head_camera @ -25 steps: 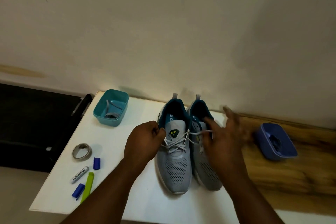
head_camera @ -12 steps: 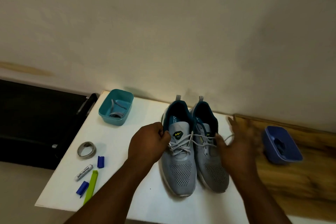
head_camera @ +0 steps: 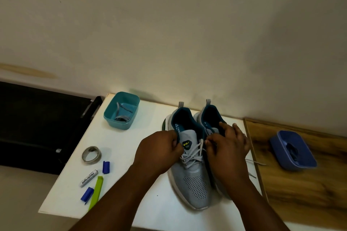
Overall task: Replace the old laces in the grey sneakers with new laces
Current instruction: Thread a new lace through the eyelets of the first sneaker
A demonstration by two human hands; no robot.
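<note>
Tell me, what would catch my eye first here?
Two grey sneakers stand side by side on the white table, heels to the wall. The left hand holds the left shoe's collar while the right hand pinches lace at the other. A teal tub sits back left, a blue tub right.

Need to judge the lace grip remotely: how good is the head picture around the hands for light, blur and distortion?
Head view: dim, warm light; both hands read dark, hiding finger detail on the sneakers. The blue tray at right is motion-smeared. Wide-angle bending curves the white table edges. No glare.
</note>
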